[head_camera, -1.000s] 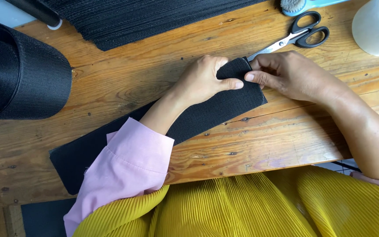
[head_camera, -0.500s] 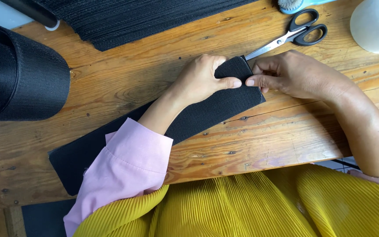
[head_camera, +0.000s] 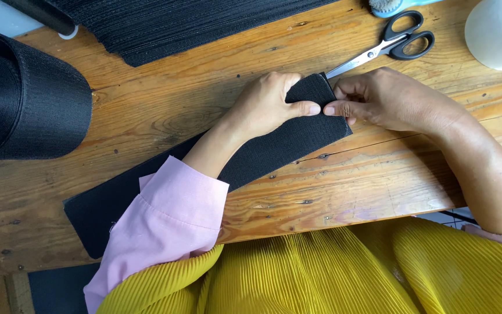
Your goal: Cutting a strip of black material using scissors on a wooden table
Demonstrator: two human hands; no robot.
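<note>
Close together, both hands, left hand (head_camera: 268,104) and right hand (head_camera: 387,99), pinch a black strap (head_camera: 274,148) on the wooden table (head_camera: 350,186).

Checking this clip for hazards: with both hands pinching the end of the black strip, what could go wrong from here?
1. The scissors lie just beyond the right hand, their tips pointing at the fingers; a careless reach could meet the blades.
2. The left hand and right hand pinch only the far end of the black strip; its near end lies loose at the table edge and may shift or skew.
</note>
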